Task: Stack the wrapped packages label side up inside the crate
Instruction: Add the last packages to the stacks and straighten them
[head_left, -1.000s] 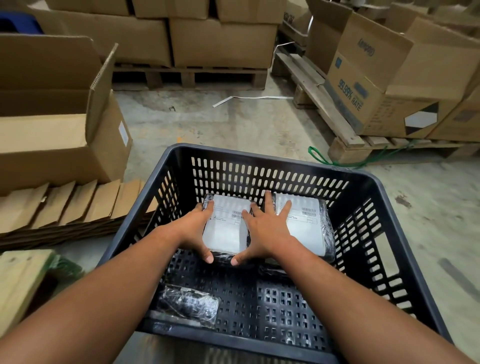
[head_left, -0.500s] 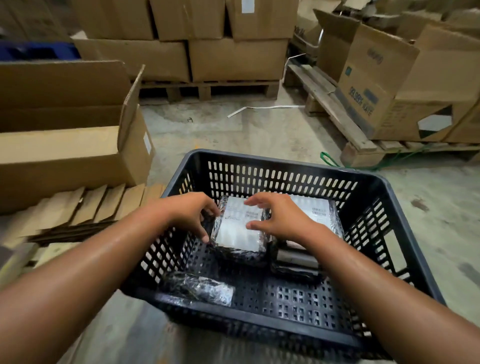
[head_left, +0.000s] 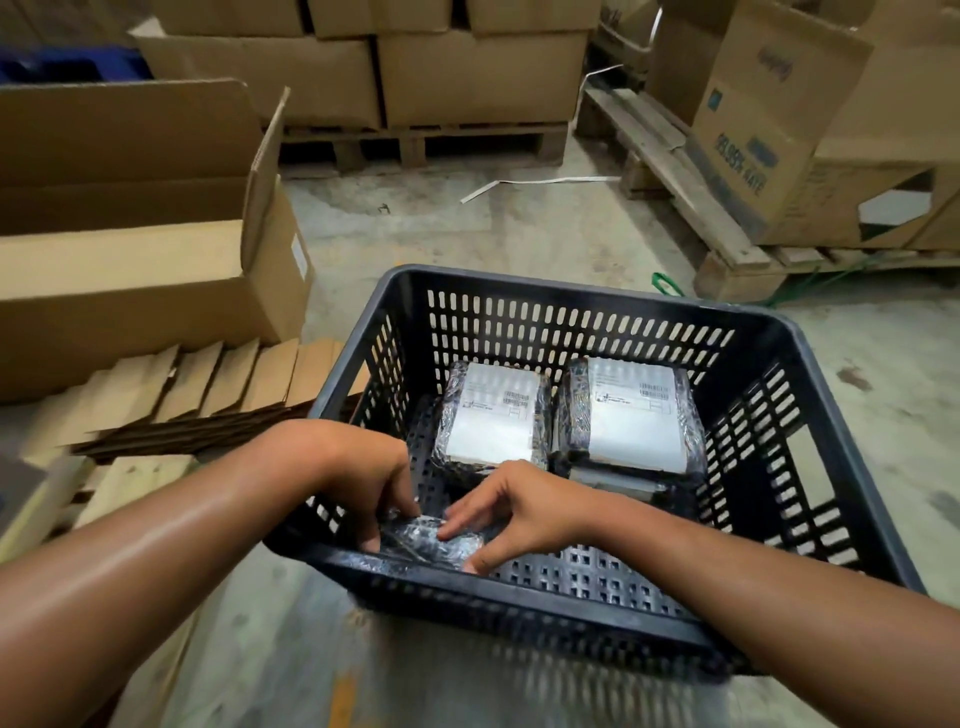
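Note:
A black slotted plastic crate (head_left: 810, 358) stands on the concrete floor. Two plastic-wrapped packages lie side by side at its far wall, white labels up: the left package (head_left: 493, 415) and the right package (head_left: 634, 415), which rests on top of another one. A small dark wrapped package (head_left: 431, 540) lies at the crate's near left corner, no label showing. My left hand (head_left: 374, 478) pinches its left end. The fingers of my right hand (head_left: 514, 509) close on its right end.
An open cardboard box (head_left: 156, 270) and flattened cardboard (head_left: 208, 384) lie left of the crate. Wooden pallets (head_left: 691, 202) loaded with cartons (head_left: 769, 130) stand behind and to the right. A white strap (head_left: 530, 183) lies on the floor.
Both hands let go of the left labelled package at the far wall and came back to the near left corner, where they now grip the small dark package.

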